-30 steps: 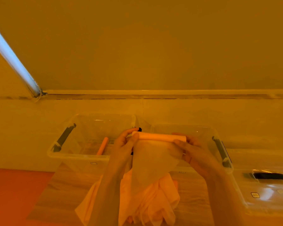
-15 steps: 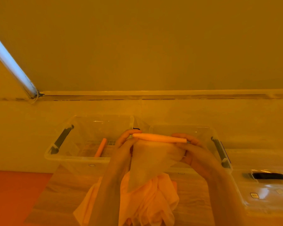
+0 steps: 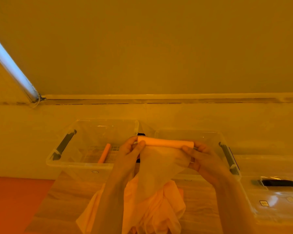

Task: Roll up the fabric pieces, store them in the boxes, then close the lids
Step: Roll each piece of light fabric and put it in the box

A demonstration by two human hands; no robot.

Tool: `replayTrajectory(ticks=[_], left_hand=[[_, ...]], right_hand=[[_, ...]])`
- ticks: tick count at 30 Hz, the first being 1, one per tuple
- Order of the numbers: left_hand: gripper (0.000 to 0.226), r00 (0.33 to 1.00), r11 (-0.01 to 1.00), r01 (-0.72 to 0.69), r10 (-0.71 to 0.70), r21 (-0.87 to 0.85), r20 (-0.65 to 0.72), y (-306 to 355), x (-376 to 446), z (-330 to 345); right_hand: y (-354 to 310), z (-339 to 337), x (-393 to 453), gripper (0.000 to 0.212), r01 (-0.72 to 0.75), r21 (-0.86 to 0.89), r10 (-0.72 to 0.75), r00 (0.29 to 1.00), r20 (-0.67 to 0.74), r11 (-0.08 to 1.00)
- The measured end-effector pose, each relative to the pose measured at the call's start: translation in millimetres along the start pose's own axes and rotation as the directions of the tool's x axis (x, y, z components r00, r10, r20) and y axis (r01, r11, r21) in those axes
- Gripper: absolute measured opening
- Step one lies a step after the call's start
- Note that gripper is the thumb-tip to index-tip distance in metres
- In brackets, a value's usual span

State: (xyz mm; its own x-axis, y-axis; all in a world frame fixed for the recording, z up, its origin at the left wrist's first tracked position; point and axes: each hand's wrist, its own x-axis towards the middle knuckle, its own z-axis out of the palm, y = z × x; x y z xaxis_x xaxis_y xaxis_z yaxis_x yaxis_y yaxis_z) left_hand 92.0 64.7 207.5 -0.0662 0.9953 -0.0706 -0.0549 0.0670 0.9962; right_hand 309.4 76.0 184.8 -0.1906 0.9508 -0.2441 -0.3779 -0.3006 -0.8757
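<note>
I hold a partly rolled sheer fabric piece (image 3: 164, 143) level in the air above the table. My left hand (image 3: 131, 152) pinches its left end and my right hand (image 3: 199, 155) pinches its right end. The loose tail of this fabric hangs down between my hands. Below it a pile of pale fabric pieces (image 3: 152, 205) lies on the wooden table (image 3: 66, 200). Two clear open boxes stand behind: the left box (image 3: 78, 163) holds one rolled orange fabric (image 3: 104, 153), the right box (image 3: 210, 134) is partly hidden by my hands.
A clear lid with a dark handle (image 3: 277, 191) lies at the right on the table. Both boxes have dark side latches (image 3: 64, 144). A wall with a ledge runs behind the boxes. The orange floor (image 3: 15, 200) shows at the lower left.
The roll has grown thicker as my fingers turned it. The hanging tail has become shorter.
</note>
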Motion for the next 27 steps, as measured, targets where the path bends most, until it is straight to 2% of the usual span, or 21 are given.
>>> replayTrajectory(ticks=[6, 10, 14, 17, 20, 24, 27], left_hand=[[0.024, 1.0, 0.997, 0.01, -0.011, -0.078, -0.002, 0.4, -0.6, 1.7], [0.023, 0.994, 0.988, 0.069, -0.079, -0.137, -0.072, 2.9, 0.9, 2.5], [0.019, 0.994, 1.0, -0.008, 0.008, 0.005, -0.111, 0.8, -1.0, 2.5], [0.016, 0.996, 1.0, -0.011, 0.01, -0.006, -0.094, 1.2, -2.1, 1.4], [0.023, 0.997, 0.995, 0.047, -0.052, -0.093, -0.053, 4.3, -2.2, 1.1], [0.025, 0.999, 0.999, 0.036, -0.036, -0.029, -0.021, 3.9, -3.1, 0.5], [0.023, 1.0, 0.998, 0.014, -0.014, -0.058, -0.01, 7.6, -4.8, 3.8]], right_hand=[[1.6, -0.9, 1.2, 0.034, -0.014, -0.011, 0.014, 1.0, 0.01, 1.0], [0.4, -1.1, 1.4, 0.03, -0.026, 0.04, 0.026, 1.0, 0.014, 0.999], [0.9, 0.3, 3.2, 0.028, -0.016, 0.031, 0.016, 1.0, -0.021, 0.999], [0.5, 0.1, 4.1, 0.038, -0.025, 0.022, 0.026, 1.0, -0.017, 0.999], [-1.1, 0.8, 1.4, 0.028, -0.016, -0.005, 0.016, 1.0, 0.01, 1.0], [-2.1, 0.1, 0.2, 0.024, -0.015, -0.006, 0.015, 1.0, 0.002, 1.0], [-2.3, -0.3, 0.3, 0.028, -0.011, -0.01, 0.011, 1.0, 0.001, 1.0]])
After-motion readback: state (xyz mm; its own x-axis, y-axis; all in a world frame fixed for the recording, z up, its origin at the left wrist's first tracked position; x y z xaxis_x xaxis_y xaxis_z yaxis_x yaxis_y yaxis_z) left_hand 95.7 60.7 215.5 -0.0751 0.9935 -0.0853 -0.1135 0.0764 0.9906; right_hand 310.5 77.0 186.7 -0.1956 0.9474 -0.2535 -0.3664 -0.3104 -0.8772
